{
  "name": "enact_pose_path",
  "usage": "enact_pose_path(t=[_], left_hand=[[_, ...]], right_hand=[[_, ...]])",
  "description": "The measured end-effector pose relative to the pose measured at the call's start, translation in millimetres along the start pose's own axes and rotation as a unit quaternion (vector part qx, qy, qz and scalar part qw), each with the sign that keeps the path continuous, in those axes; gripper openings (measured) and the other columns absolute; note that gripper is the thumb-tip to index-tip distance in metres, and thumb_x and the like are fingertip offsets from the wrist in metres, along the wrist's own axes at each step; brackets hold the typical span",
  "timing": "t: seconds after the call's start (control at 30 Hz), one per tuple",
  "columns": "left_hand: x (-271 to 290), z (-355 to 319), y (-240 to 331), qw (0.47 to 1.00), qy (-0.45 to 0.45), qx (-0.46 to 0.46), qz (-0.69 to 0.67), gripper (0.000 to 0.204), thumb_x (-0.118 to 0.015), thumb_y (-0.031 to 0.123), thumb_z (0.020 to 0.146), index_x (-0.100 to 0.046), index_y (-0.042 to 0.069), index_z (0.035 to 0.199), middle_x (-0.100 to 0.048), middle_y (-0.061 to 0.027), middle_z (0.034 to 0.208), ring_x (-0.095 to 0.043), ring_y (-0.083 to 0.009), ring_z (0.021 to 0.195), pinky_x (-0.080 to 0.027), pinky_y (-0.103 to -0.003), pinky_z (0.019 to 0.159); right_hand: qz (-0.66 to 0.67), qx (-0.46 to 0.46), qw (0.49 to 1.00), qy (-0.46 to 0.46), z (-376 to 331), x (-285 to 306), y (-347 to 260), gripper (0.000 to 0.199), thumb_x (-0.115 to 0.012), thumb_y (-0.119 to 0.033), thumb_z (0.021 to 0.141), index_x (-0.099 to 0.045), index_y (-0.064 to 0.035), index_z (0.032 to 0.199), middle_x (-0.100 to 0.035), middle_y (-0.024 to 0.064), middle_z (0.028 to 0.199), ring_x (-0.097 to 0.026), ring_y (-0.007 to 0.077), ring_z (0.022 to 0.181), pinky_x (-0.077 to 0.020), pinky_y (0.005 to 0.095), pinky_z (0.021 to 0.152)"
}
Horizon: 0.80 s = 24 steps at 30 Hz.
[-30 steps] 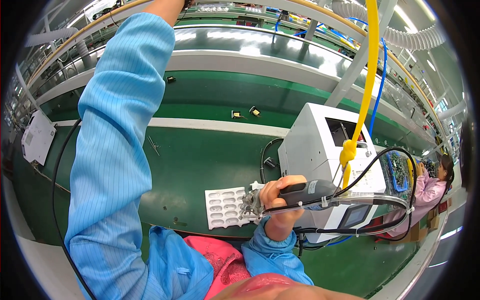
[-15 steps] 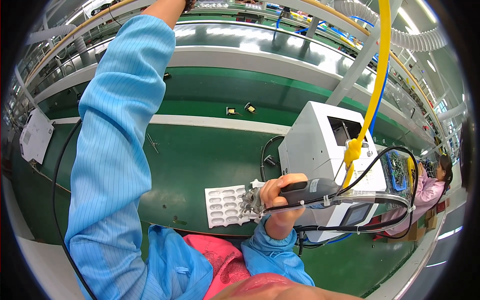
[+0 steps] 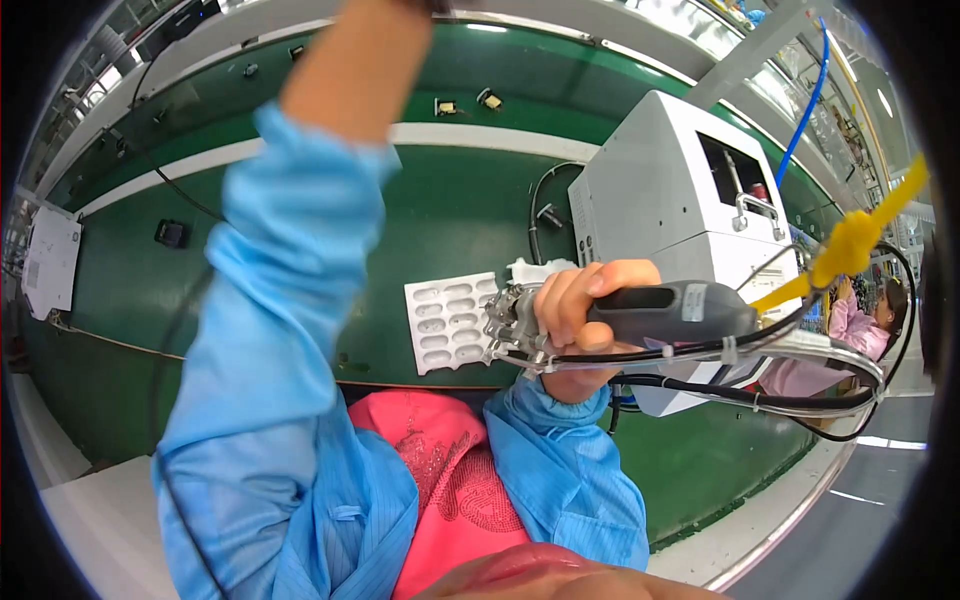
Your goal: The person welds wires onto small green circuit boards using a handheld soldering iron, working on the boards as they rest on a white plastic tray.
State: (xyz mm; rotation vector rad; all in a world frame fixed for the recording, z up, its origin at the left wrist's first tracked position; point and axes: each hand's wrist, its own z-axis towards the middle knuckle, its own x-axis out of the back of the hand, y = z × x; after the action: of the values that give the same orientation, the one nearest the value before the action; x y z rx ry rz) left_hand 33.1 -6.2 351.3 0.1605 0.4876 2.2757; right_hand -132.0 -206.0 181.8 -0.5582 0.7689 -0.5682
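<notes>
Right hand [image 3: 588, 308] closed around grey handheld tool [image 3: 690, 314] near white tray [image 3: 447, 318] on green surface [image 3: 470, 215]; held sideways, likely so cables [image 3: 790, 402] clear tray. Left hand beyond upper edge; grip cannot be told.

PLACE: factory assembly workshop | BENCH: long green worktop [image 3: 470, 210] with moulded white tray [image 3: 465, 345] of oval pockets | LINE: parallel green strip [image 3: 570, 85] behind, bearing small yellow-and-black components [image 3: 489, 99] | EQUIPMENT: boxy white machine [image 3: 635, 190], cabled grey hand tool [image 3: 670, 312] | PEOPLE: blue work coat [image 3: 270, 450] on the wearer; pink-clad co-worker [image 3: 852, 330] seated farther right
</notes>
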Motion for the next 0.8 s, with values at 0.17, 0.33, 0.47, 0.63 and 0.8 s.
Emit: enact_pose_path(t=[0.17,0.33,0.47,0.63,0.8], left_hand=[[10,-181,-31,0.970,-0.157,0.163,-0.089,0.016,-0.062,0.015,0.085,-0.067,0.003,0.094,-0.068,-0.0121,0.080,-0.066,-0.0217,0.071,-0.052,-0.029,0.067],[40,-253,-100,0.937,-0.231,0.249,0.079,0.019,-0.065,0.015,0.085,-0.068,0.002,0.099,-0.070,-0.0104,0.091,-0.067,-0.0208,0.081,-0.052,-0.032,0.073],[57,-257,-174,0.931,-0.260,0.173,0.188,0.027,-0.065,0.015,0.080,-0.064,0.006,0.105,-0.064,-0.0131,0.108,-0.059,-0.0283,0.104,-0.046,-0.038,0.092],[83,-265,-247,0.893,-0.373,0.128,0.216,0.038,-0.065,0.022,0.083,-0.059,0.009,0.118,-0.059,-0.0124,0.122,-0.053,-0.0324,0.115,-0.043,-0.041,0.099],[85,-271,-271,0.863,-0.450,0.118,0.199,0.035,-0.063,0.020,0.088,-0.058,0.007,0.120,-0.060,-0.0128,0.124,-0.057,-0.0329,0.110,-0.046,-0.039,0.097]], right_hand=[[-0.031,0.033,0.999,0.006,1,0,5,0.042,-0.073,-0.028,0.084,-0.044,-0.0026,0.101,-0.045,0.0018,0.058,-0.043,0.0125,0.045,-0.0351,0.0253,0.041],[-0.014,0.018,0.999,-0.024,2,9,8,0.042,-0.073,-0.027,0.085,-0.043,-0.0027,0.100,-0.049,0.0032,0.060,-0.046,0.0131,0.047,-0.0380,0.0279,0.042],[-0.018,0.026,0.998,-0.058,3,13,10,0.043,-0.072,-0.029,0.086,-0.041,-0.0036,0.102,-0.050,0.0029,0.063,-0.048,0.0132,0.048,-0.0404,0.0276,0.045],[0.001,0.037,0.997,-0.066,6,19,13,0.047,-0.080,-0.027,0.077,-0.045,-0.0012,0.096,-0.053,0.0067,0.060,-0.052,0.0163,0.049,-0.0440,0.0292,0.044],[-0.044,0.036,0.995,-0.082,7,22,13,0.046,-0.077,-0.030,0.079,-0.045,-0.0019,0.096,-0.054,0.0043,0.061,-0.053,0.0161,0.046,-0.0438,0.0289,0.041]])
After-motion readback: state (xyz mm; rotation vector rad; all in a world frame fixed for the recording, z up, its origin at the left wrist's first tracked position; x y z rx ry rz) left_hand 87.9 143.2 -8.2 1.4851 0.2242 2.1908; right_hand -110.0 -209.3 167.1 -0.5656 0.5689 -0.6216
